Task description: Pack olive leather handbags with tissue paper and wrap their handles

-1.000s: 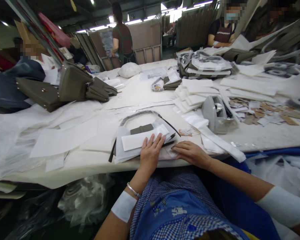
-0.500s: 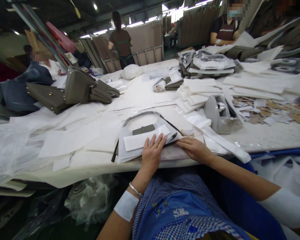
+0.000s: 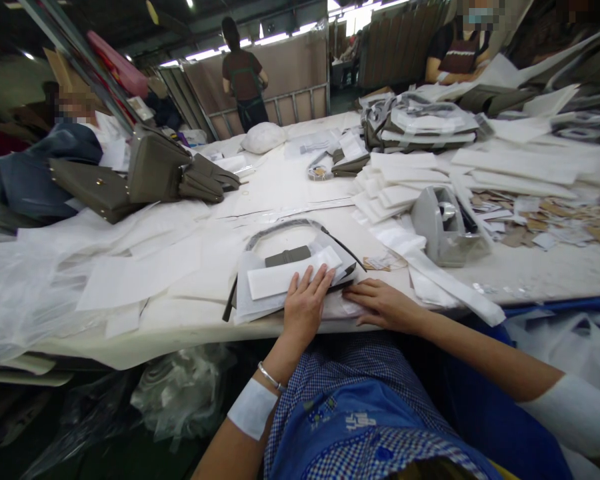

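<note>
A grey-olive handbag [image 3: 286, 255] lies flat at the table's front edge. Its handle [image 3: 285, 228] is wrapped and arches away from me, and a thin dark strap [image 3: 344, 247] runs down on the right. White tissue [image 3: 260, 309] and a white padding strip [image 3: 270, 281] cover much of the bag. My left hand [image 3: 306, 300] lies flat on the strip's right end, fingers stretched. Beside the bag's lower right edge, my right hand [image 3: 383, 303] rests with fingers extended and slightly spread; its fingertips are close to the dark edge, and whether they touch it I cannot tell.
To the right stand a grey tape dispenser [image 3: 443, 227] and stacked white sheets [image 3: 397, 175], with paper tags [image 3: 545, 217] beyond. Olive bags [image 3: 155, 167] lie at the left behind white paper [image 3: 140, 273]. Wrapped bags [image 3: 420, 123] are piled at the back. Two people work farther off.
My right hand has slid slightly left and down, and its fingers have spread from a closer grouping. My left hand and the handbag stay in place. The camera view has shifted a little.
</note>
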{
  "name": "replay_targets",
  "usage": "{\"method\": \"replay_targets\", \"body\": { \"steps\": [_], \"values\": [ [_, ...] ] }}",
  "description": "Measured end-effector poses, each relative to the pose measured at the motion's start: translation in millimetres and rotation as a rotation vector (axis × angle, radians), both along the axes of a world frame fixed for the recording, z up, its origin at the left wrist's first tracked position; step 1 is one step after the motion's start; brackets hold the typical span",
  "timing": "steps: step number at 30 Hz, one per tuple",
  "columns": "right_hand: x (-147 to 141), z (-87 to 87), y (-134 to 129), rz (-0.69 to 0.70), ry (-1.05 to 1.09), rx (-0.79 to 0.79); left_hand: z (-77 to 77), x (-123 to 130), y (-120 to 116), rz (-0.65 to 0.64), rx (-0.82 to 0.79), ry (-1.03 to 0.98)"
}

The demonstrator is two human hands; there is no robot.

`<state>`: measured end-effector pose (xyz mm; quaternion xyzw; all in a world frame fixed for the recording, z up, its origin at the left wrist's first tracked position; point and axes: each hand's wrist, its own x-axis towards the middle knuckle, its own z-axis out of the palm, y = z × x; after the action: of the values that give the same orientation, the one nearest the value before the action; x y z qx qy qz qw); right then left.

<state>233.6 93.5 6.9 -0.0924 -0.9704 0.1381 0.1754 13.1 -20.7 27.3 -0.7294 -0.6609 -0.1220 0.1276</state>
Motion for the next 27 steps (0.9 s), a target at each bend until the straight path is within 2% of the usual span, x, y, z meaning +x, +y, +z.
{"method": "replay_targets", "body": {
  "steps": [7,13,21,27],
  "values": [
    [-9.6,-3.8,1.9,-0.057,0.120,-0.139,-0.6,0.5,0.6,-0.004,0.021,-0.022],
    [-15.1,-8.9,1.4,-0.085,0.242,-0.030,-2.4,-0.8,1.0,-0.009,0.037,-0.014],
    [-20.4,-9.0,2.0,-0.059,0.250,-0.022,-5.5,-2.2,1.1,-0.013,0.044,-0.004],
    [-13.1,-6.4,-18.3,0.034,0.305,-0.026,-6.9,-2.6,0.9,-0.011,0.043,0.015]
  ]
}}
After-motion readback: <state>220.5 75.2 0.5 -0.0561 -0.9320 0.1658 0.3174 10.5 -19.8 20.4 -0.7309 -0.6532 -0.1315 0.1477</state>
